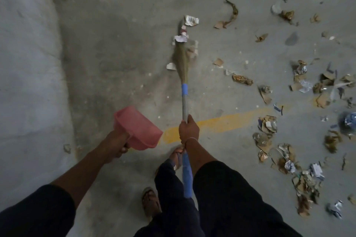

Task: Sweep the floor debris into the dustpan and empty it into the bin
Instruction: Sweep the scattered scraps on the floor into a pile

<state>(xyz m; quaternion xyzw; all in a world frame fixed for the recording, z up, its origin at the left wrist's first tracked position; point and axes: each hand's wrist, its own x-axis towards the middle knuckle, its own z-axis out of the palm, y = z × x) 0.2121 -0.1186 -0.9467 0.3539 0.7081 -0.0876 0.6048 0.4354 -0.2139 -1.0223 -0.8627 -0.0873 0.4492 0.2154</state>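
The right hand (pixel 188 131) grips the broom (pixel 184 90), which points straight ahead. Debris (pixel 289 117) lies to its right. The left hand (pixel 117 145) holds the dustpan (pixel 137 128) off the floor.

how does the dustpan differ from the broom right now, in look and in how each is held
The dustpan is pink, broad and scoop-shaped; the broom is long and thin with a grey, blue-taped handle and brown bristles. The dustpan hangs in the air in the left hand; the broom's bristles reach the floor among paper scraps, held by the right hand. Both are held in a closed one-handed grip.
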